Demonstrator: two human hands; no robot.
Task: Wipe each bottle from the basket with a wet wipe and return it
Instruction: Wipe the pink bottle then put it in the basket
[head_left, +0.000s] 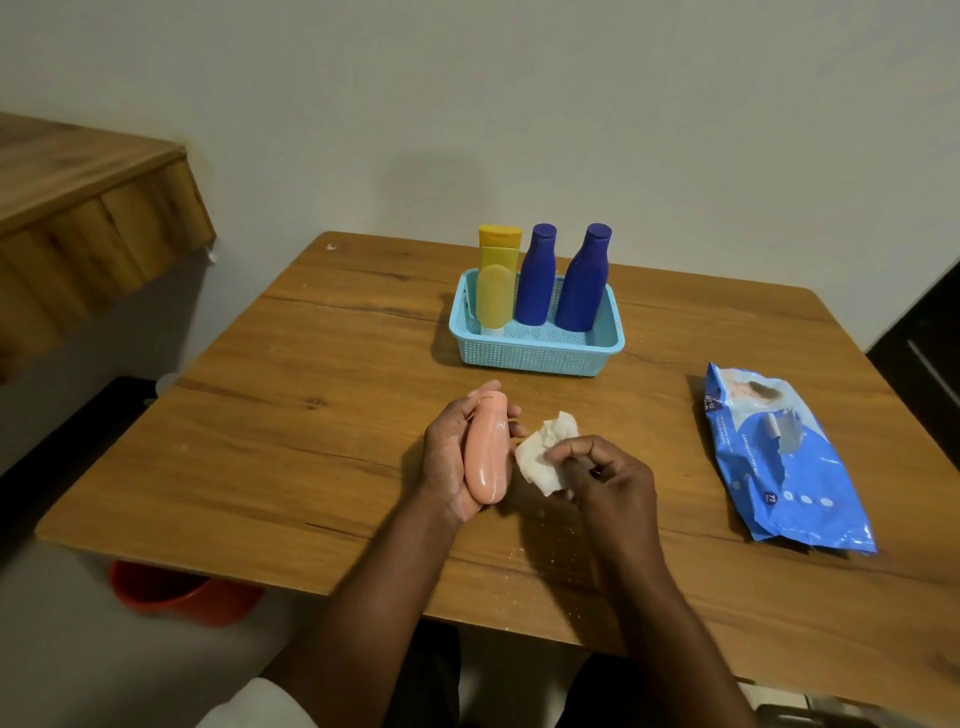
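My left hand (447, 457) grips a small peach-pink bottle (485, 447) above the middle of the wooden table (291, 395), its surface shiny and wet. My right hand (605, 475) pinches a crumpled white wet wipe (543, 457) just right of that bottle. Behind them sits a light blue basket (535, 356). It holds a yellow tube (496, 244) with a smaller yellow bottle (493, 299) in front of it, and two dark blue bottles (537, 275) (584, 280), all upright.
A blue pack of wet wipes (779, 457) lies on the table's right side. A wooden shelf (78, 208) juts out at the left. An orange-red bucket (176, 592) stands on the floor under the table's left edge.
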